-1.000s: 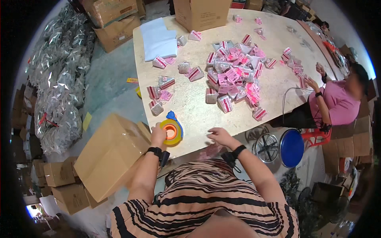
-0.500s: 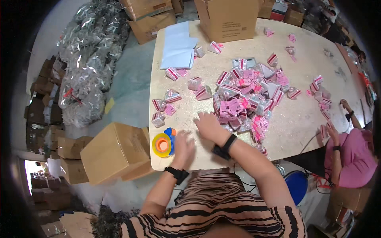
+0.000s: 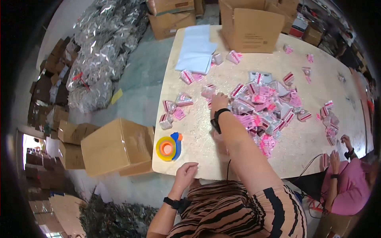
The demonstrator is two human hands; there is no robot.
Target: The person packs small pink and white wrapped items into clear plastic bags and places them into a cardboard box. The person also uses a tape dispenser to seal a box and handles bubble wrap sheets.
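Cartons and a silvery, plastic-wrapped heap (image 3: 105, 47) crowd the greenish floor (image 3: 143, 79) to the left of a pale, round-cornered worktop (image 3: 198, 139). On it, a loose pile of small clear packets (image 3: 262, 105) with pink cards and red-striped bands lies right of the middle, and more packets are scattered to either side. Stretched forward to the pile's left side, the right hand (image 3: 219, 102) has its fingers bent down beside a striped packet (image 3: 208, 90); whether they have closed on one I cannot tell. At the near edge, the left hand (image 3: 186, 173) shows nothing in it, thumb and fingers slightly apart. Just beyond it sits a blue tape dispenser (image 3: 177, 150) with a yellow roll. Farther off are a folded white sheet (image 3: 194, 51) and an open-topped carton (image 3: 254, 31). To the right, a co-worker in a pink top (image 3: 347, 186) has both hands by the worktop's edge.
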